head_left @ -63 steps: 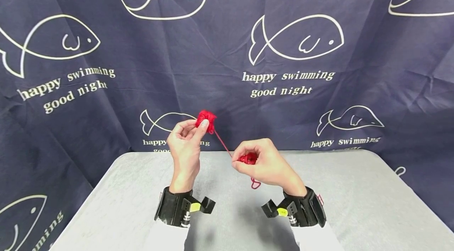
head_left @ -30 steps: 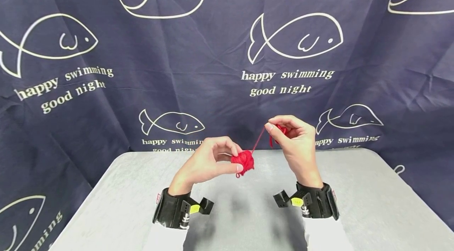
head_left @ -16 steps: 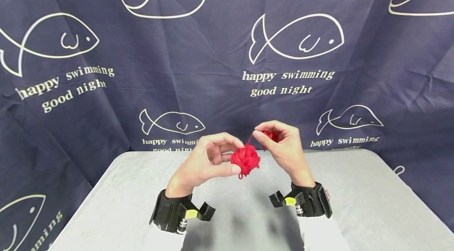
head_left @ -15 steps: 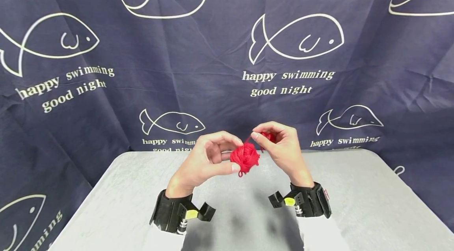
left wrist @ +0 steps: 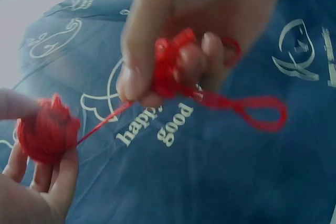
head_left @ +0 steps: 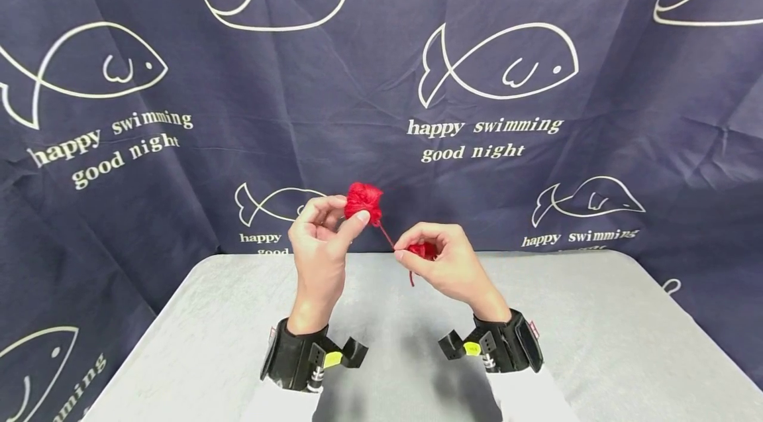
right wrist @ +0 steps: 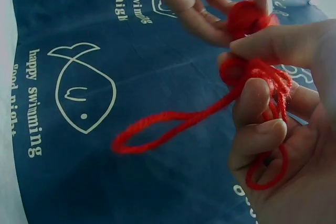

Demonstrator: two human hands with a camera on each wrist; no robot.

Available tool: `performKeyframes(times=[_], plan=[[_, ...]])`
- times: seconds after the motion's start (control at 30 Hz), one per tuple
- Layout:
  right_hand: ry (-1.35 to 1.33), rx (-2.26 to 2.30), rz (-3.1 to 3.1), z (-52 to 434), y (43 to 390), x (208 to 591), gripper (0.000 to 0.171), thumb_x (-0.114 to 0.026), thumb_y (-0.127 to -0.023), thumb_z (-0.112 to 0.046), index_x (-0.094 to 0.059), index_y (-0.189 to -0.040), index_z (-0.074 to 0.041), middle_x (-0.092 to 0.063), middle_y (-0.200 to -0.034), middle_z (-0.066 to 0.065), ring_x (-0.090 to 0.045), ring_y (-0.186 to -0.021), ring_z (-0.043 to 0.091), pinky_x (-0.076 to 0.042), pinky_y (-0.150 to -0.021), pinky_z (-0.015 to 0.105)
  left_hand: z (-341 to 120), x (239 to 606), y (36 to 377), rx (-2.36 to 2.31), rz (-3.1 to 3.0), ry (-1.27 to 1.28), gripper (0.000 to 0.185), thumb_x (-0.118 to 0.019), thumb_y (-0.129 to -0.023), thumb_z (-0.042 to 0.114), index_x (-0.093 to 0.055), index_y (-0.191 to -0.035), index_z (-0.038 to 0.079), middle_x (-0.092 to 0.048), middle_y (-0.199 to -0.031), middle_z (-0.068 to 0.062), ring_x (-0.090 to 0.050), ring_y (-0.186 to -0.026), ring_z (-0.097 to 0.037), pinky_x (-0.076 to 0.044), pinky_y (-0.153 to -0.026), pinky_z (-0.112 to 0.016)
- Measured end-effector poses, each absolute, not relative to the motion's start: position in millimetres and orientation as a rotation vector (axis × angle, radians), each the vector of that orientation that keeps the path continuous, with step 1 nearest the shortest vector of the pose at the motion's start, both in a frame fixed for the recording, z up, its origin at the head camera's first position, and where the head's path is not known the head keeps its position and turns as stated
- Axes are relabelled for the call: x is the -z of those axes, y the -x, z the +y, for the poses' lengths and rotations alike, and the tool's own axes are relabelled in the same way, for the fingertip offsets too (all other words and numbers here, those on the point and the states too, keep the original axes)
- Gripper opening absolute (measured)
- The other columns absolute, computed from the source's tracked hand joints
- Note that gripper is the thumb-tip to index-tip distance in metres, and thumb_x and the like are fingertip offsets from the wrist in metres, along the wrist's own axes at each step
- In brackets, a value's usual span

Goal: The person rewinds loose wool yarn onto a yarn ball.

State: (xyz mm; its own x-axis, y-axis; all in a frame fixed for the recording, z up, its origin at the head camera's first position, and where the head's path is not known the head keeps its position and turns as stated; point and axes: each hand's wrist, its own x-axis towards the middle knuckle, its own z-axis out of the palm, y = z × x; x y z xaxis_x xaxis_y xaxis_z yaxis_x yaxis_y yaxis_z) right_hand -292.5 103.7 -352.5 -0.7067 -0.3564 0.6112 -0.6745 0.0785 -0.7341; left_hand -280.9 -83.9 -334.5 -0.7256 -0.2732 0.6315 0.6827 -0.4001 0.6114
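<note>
Between thumb and fingertips my left hand [head_left: 320, 243] holds a small ball of red yarn [head_left: 362, 203], raised above the table's far edge. A short taut strand [head_left: 386, 235] runs from the ball down to my right hand [head_left: 447, 260], whose thumb and forefinger pinch it. Curled into the right palm is a loose bunch of the same yarn [right wrist: 268, 85], partly hidden by the fingers. From that bunch a loop [right wrist: 152, 129] dangles in the right wrist view. The left wrist view shows the wound ball [left wrist: 48, 132] at the left, gripped from both sides.
A light grey table [head_left: 238, 336] spreads beneath both hands. Behind it hangs a dark blue cloth [head_left: 369, 91] printed with white fish and lettering. Black wrist straps with camera mounts [head_left: 346, 354] jut inward over the table from each wrist.
Since half a second ago the left hand has tipped upward and left with the yarn ball. The right hand has dropped lower and left, its strand now running down from the ball.
</note>
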Motion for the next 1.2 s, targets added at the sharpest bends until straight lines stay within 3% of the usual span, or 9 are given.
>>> performKeyframes(times=[0.17, 0.3, 0.57, 0.93, 1.2], plan=[[-1.053, -1.598, -2.103, 102.5, 286.1, 350.2, 0.011, -0.077, -0.084, 0.002, -0.075, -0.088, -0.008, -0.062, -0.07, 0.001, -0.05, -0.054, 0.015, -0.04, -0.046, 0.024, -83.8, 340.9, 286.7, 1.959, -1.284, 0.493, 0.027, -0.076, -0.074, -0.017, -0.058, -0.093, -0.012, -0.062, -0.104, -0.013, -0.067, -0.084, -0.017, -0.059, -0.08, -0.027], [-1.047, -1.581, -2.068, 102.6, 280.7, 347.1, 0.012, -0.077, -0.084, 0.001, -0.076, -0.088, -0.01, -0.063, -0.071, 0.0, -0.051, -0.054, 0.015, -0.042, -0.046, 0.024, -82.8, 345.7, 291.5, 1.812, -1.348, 0.484, 0.029, -0.077, -0.074, -0.017, -0.055, -0.093, -0.016, -0.062, -0.105, -0.016, -0.067, -0.088, -0.018, -0.059, -0.083, -0.028], [-1.024, -1.64, -1.941, 105.4, 276.7, 341.7, 0.014, -0.077, -0.082, 0.006, -0.076, -0.088, -0.007, -0.068, -0.075, 0.005, -0.051, -0.054, 0.014, -0.043, -0.046, 0.024, -83.1, 354.9, 298.4, 1.572, -1.466, 0.588, 0.024, -0.079, -0.072, -0.015, -0.062, -0.087, -0.007, -0.06, -0.103, -0.015, -0.06, -0.099, -0.028, -0.059, -0.087, -0.033], [-0.936, -1.771, -1.727, 115.3, 277.7, 335.8, 0.012, -0.074, -0.081, 0.013, -0.073, -0.088, 0.003, -0.066, -0.072, 0.006, -0.05, -0.056, 0.013, -0.04, -0.047, 0.023, -94.5, 355.1, 296.1, 1.533, -1.84, 0.851, 0.031, -0.078, -0.068, -0.017, -0.063, -0.086, 0.003, -0.062, -0.098, -0.008, -0.062, -0.091, -0.022, -0.062, -0.077, -0.036], [-0.854, -1.889, -1.655, 123.6, 276.2, 330.9, 0.012, -0.074, -0.081, 0.014, -0.072, -0.09, 0.006, -0.059, -0.067, 0.004, -0.047, -0.057, 0.014, -0.041, -0.05, 0.023, -101.7, 349.9, 290.1, 1.665, -2.013, 1.19, 0.031, -0.076, -0.071, -0.015, -0.062, -0.086, 0.008, -0.061, -0.098, -0.006, -0.061, -0.094, -0.024, -0.061, -0.08, -0.041]])
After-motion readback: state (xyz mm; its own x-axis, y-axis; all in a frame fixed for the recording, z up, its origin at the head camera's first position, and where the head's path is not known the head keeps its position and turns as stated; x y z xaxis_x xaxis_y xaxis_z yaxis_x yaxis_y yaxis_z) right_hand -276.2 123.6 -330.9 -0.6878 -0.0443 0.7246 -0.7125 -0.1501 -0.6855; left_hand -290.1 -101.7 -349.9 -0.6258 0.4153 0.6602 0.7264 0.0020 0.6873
